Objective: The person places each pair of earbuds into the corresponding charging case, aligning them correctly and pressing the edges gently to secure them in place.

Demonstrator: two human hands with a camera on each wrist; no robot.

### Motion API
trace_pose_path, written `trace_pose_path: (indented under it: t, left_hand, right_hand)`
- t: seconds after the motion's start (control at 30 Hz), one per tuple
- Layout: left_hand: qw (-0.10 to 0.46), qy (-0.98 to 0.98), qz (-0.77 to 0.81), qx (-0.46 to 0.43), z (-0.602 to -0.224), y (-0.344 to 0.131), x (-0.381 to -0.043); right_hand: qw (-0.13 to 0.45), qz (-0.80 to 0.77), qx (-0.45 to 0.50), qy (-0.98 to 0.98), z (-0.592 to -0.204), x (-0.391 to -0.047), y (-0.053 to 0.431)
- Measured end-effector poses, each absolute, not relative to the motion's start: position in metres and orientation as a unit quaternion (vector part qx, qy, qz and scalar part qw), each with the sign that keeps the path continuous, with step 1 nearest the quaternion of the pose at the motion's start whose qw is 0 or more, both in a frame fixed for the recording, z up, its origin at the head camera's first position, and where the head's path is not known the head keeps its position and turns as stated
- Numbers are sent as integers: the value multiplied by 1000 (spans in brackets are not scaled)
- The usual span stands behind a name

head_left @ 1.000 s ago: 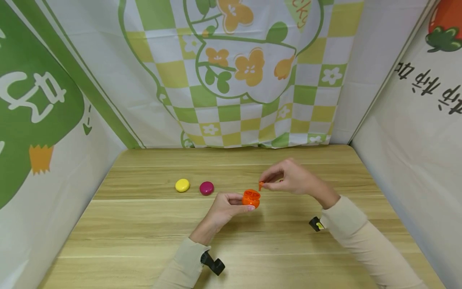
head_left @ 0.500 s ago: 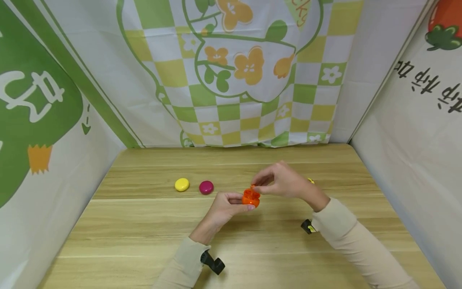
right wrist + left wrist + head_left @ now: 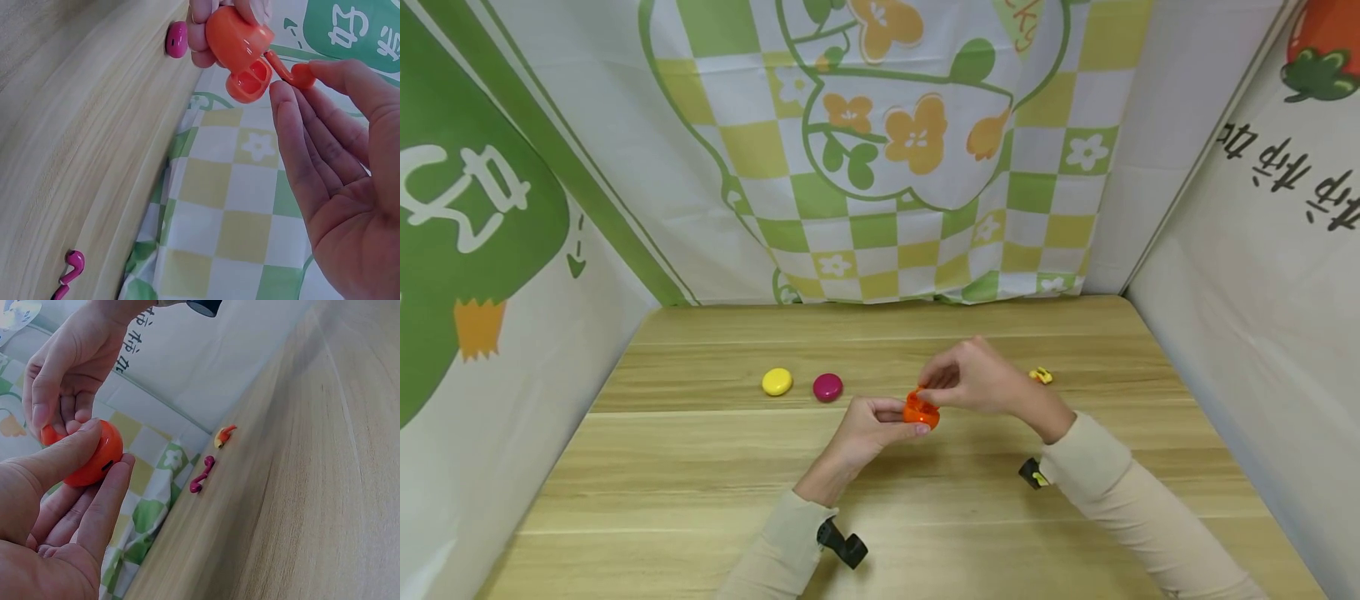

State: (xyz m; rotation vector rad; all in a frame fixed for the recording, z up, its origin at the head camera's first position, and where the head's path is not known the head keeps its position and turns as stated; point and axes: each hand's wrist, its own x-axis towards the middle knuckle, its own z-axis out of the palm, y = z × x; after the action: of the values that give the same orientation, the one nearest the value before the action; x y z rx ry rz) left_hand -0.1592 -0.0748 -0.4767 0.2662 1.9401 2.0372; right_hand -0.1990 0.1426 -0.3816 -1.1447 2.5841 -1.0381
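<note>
Between its thumb and fingers, my left hand [image 3: 861, 432] holds an orange earbud case [image 3: 921, 417] above the table, its lid [image 3: 249, 81] flipped up. My right hand [image 3: 976, 379] pinches an orange earbud [image 3: 304, 74] between thumb and fingertips. In the right wrist view the earbud's stem points at the case's mouth, with its tip right at the rim beside the hinged lid. The lid shows its moulded hollows. From the head view, the right fingertips cover the earbud and part of the case opening.
A yellow round case [image 3: 777, 382] and a magenta round case [image 3: 827, 387] lie on the wooden table [image 3: 700, 467], left of the hands. Magenta earbuds [image 3: 202, 475] and yellow and orange earbuds [image 3: 224, 435] lie at the right. Black wrist cameras stick out from both sleeves.
My right hand has moved left with the orange earbud, from beside the case to its opening. Yellow earbuds behind the right wrist have come into sight. The left hand stays put.
</note>
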Motion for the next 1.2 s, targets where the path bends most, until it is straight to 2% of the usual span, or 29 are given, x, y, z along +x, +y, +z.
trace_pose_path:
  t: [1.2]
  left_hand:
    - [156,685,707,87,-474,-76,-159]
  right_hand:
    - [58,-263,-363,892,-376,-192,117]
